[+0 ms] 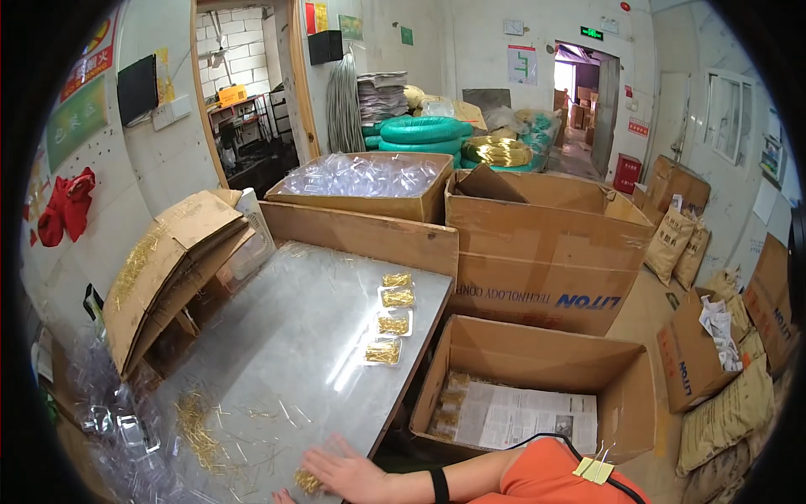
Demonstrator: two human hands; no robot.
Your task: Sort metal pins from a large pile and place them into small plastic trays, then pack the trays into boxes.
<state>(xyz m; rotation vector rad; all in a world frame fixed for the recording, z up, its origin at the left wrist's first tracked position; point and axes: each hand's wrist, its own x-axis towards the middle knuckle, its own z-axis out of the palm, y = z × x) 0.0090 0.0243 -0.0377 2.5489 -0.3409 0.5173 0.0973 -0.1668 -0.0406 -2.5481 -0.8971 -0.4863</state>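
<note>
The right hand (338,471) is covering gold pins (307,482), uneven pressure risking scatter; whether its or the left hand's (284,498) fingers are gripping cannot be told.

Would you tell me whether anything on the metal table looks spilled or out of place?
Loose, thin golden pieces lie heaped at the near left of the metal table, with strays strewn toward the right hand. They look untidy against the four filled trays lined up neatly; whether they spilled is unclear.
</note>
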